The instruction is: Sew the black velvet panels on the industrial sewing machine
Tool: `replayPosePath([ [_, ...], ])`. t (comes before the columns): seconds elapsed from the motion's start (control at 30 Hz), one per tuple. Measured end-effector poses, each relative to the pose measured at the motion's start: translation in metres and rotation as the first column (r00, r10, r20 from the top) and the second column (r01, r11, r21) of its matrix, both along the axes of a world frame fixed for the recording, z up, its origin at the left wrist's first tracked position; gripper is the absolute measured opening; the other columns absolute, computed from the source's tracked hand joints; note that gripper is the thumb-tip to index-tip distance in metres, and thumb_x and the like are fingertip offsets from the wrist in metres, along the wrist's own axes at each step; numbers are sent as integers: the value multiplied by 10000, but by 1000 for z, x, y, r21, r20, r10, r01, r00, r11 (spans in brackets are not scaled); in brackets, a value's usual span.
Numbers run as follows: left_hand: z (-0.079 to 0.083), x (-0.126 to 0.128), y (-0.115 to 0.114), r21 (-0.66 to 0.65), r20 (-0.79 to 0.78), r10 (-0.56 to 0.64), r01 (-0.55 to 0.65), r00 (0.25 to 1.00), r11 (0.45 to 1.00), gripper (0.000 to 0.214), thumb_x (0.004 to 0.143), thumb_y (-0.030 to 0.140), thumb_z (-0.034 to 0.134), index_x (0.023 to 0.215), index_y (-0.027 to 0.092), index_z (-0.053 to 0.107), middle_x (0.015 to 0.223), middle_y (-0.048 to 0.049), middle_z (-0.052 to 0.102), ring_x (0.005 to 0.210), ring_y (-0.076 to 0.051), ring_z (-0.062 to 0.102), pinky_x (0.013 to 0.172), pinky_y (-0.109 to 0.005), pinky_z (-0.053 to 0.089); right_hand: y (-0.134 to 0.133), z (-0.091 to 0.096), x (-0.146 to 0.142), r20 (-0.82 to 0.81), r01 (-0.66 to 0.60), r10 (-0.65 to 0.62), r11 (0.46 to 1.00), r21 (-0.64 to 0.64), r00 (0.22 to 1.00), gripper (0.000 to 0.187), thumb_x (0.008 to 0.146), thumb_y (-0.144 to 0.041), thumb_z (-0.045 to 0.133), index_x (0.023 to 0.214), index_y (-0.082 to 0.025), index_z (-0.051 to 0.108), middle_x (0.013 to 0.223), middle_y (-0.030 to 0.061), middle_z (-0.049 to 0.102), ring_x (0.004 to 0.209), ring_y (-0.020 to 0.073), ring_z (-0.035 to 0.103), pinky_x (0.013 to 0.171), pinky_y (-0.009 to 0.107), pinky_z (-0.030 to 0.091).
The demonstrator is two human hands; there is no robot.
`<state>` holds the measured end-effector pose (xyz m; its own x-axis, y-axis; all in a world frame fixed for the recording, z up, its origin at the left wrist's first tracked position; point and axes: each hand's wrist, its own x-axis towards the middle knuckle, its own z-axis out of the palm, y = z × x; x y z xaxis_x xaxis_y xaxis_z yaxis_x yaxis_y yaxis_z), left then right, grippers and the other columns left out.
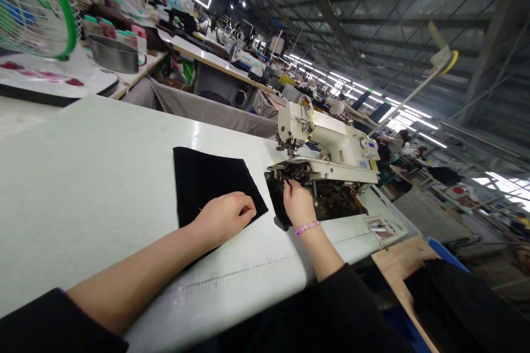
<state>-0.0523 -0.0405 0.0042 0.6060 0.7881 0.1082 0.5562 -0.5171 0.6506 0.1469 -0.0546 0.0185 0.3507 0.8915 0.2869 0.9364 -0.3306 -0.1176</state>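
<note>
My left hand (226, 215) rests on a black piece of fabric (207, 179) that lies flat on the white sewing table (91, 176); its fingers are curled in a loose fist. My right hand (297, 201), with a beaded bracelet on the wrist, reaches into the dark opening under the tilted-back cream sewing machine (327, 146). Its fingertips are pinched around something small inside the mechanism that I cannot make out.
A metal bowl (114, 54) and a green-rimmed fan guard (37, 5) stand at the back left. Rows of other sewing tables and people at work stretch into the distance. A wooden board (399, 265) and dark fabric (464, 303) lie at the lower right.
</note>
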Motion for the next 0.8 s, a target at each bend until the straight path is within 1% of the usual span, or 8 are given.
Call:
replayPosePath([
  [0.13,1,0,0,-6,-4,1,-1,1000,1000,225,864,278,491,814,236,706,877,-5,678,786,-171,614,653,-283,408,1,6,-4,53,30,-27,998,-56,998,307,1008,-207,394,1154,-68,625,967,200,734,874,249,728,763,295,506],
  [0.3,2,-1,0,8,6,-15,15,1000,1000,245,870,281,475,829,228,710,895,-17,681,787,-175,618,652,-283,412,-25,9,2,89,32,-18,986,-162,996,278,982,-187,435,936,-57,677,859,224,728,820,287,735,727,324,520],
  [0.33,2,-1,0,14,7,-20,20,1000,1000,247,871,281,471,826,228,708,895,-18,680,789,-175,619,653,-284,413,-30,9,3,90,27,-12,984,-175,996,265,979,-191,450,934,-61,677,862,219,730,820,288,735,726,323,520],
  [0.4,1,-1,1,20,6,-23,23,1000,1000,245,871,284,471,817,228,704,884,-17,679,783,-175,619,647,-283,409,-34,9,3,91,28,-12,984,-176,996,263,991,-209,442,1010,-67,662,897,206,735,831,276,736,730,315,519],
  [0.5,0,0,1,18,7,-25,25,1000,1000,247,874,292,473,812,229,703,870,-16,677,767,-173,617,638,-283,404,-26,9,-1,91,49,-36,989,-142,995,328,1028,-242,360,1159,-65,603,957,207,733,857,257,735,727,306,518],
  [0.57,0,0,1,13,13,-28,27,1000,1000,246,876,294,473,816,228,703,872,-14,676,766,-173,616,644,-283,409,-14,10,-4,92,62,-51,990,-124,994,356,1038,-246,326,1190,-54,583,968,219,729,860,259,734,720,309,519],
  [0.7,-1,-1,2,11,16,-33,33,999,999,231,867,277,484,818,226,704,882,-16,676,783,-173,618,668,-279,425,4,13,-6,93,68,-56,990,-124,994,335,1027,-228,352,1138,-53,615,960,221,729,861,261,735,740,314,522],
  [0.8,-2,-1,2,11,19,-31,31,999,999,233,870,280,482,827,229,705,889,-15,677,785,-172,618,668,-276,427,1,14,-6,103,70,-55,987,-145,993,318,1011,-181,362,1087,-42,637,952,235,726,872,275,734,750,328,525],
])
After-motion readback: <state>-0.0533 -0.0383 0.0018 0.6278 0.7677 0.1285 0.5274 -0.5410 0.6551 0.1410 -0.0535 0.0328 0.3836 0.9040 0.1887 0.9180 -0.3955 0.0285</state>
